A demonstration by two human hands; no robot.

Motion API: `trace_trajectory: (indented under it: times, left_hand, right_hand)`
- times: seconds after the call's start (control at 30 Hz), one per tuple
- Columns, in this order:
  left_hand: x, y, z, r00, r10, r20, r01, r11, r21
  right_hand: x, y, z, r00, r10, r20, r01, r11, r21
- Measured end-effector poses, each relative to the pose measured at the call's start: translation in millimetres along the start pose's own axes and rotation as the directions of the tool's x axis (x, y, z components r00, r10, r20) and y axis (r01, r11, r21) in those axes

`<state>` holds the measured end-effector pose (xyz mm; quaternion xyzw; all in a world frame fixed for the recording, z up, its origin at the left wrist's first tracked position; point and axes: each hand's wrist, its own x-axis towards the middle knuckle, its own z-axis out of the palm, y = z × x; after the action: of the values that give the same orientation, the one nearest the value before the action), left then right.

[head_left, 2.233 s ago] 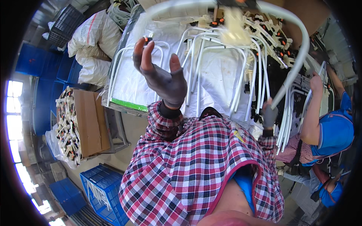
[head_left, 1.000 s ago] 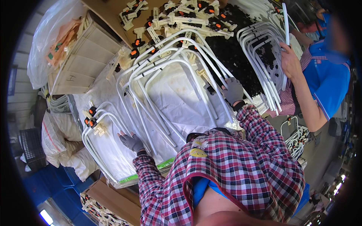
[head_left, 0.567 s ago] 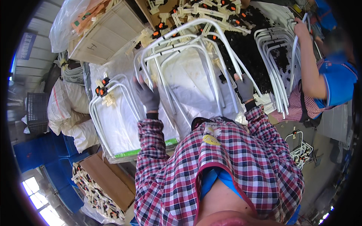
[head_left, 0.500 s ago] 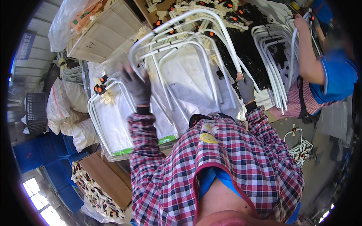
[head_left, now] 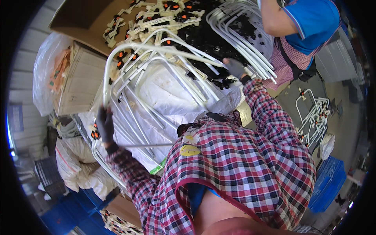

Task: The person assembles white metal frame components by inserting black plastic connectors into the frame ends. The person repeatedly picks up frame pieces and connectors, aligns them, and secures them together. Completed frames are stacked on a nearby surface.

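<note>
A bent white tube frame is raised above the table between my hands. My left hand, in a grey glove with bare fingertips, is closed on its left side. My right hand, gloved alike, closes around the tube at its right end. From beside my left wrist a straight pale tube runs right; it looks like the same frame's other leg. Beneath lie more white tube frames, overlapping on the white sheet. Small black fittings lie below my right hand.
Cream plastic parts with orange and black pieces cover the far table by a cardboard box. Another person in a blue sleeve stands at right by a stack of tube frames. White sacks stand at left.
The frame has swung left and turned in my hands. My left hand has moved left and down onto the tube; my right hand still grips the end. My view has shifted right.
</note>
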<state>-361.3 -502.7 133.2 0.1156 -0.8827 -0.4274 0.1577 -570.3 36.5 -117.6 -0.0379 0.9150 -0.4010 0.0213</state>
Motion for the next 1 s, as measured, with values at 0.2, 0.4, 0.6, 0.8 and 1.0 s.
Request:
trace_trajectory:
  times: [0.2,0.4,0.6,0.8,1.0]
  left_hand:
    - [-81,-6,-50,0.971,-0.183,-0.153,0.187,0.982,0.013]
    - [-89,25,-31,0.964,-0.162,-0.212,0.163,0.987,-0.014]
    - [-68,22,-23,0.986,-0.160,-0.051,0.156,0.985,-0.071]
    - [-77,24,-25,0.975,-0.160,-0.153,0.152,0.986,-0.065]
    - [-84,21,-24,0.967,-0.152,-0.204,0.142,0.988,-0.061]
  right_hand:
    - [-63,-46,19,0.979,-0.169,0.116,0.173,0.984,-0.030]
    - [-11,-39,-38,0.992,-0.115,0.042,0.119,0.988,-0.098]
    - [30,-40,-25,0.976,-0.049,-0.211,-0.023,0.945,-0.327]
    - [3,-57,-41,0.979,0.171,-0.111,-0.096,0.865,0.492]
    - [-22,-38,-48,0.958,-0.020,0.284,-0.151,0.810,0.567]
